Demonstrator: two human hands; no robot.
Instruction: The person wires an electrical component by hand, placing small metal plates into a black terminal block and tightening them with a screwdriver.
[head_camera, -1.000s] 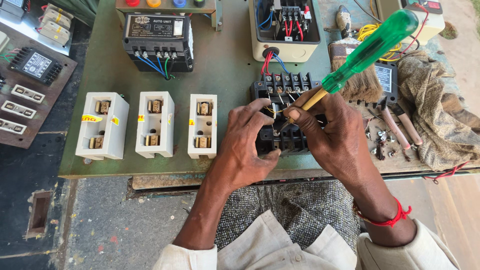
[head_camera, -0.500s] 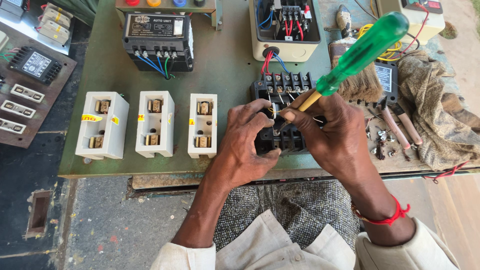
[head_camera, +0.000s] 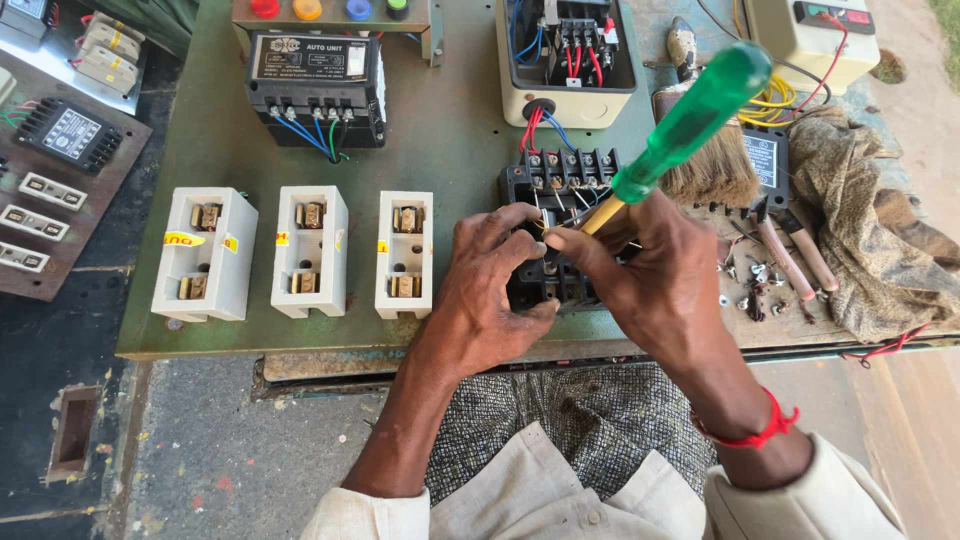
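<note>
Green screwdriver (head_camera: 690, 125): pinched low on the yellow shaft by my right hand (head_camera: 660, 285). The handle slants up and to the right, and the tip goes down into the block (head_camera: 562, 178), where I cannot see it.
Right fingers (head_camera: 575, 245): closed narrow on the shaft, with the thumb against them.
Left hand (head_camera: 490, 295): wrapped on the block's left side, fingers curled over its top edge to steady it.
Block: black and many-terminalled, it sits on the green desk (head_camera: 450, 150) near the front edge, just below the cream box (head_camera: 565, 60). Red and blue wires run from the box to its top row.
Work so far: as I read it, the top-row wires are already seated. The driver is at a terminal lower down, between my hands. Loose screws (head_camera: 752, 285) lie to the right, so some fixings look still out, though how many I cannot tell.
Since a second ago: the handle has swung left and stands steeper. Both hands stay where they were on the block, and nothing else on the desk has moved.
Around: three white fuse holders (head_camera: 302, 250) stand in a row to the left, well apart from my hands. A black unit (head_camera: 315, 75) sits behind them. To the right are a brush (head_camera: 715, 172), pliers (head_camera: 790, 252) and a rag (head_camera: 875, 235).
</note>
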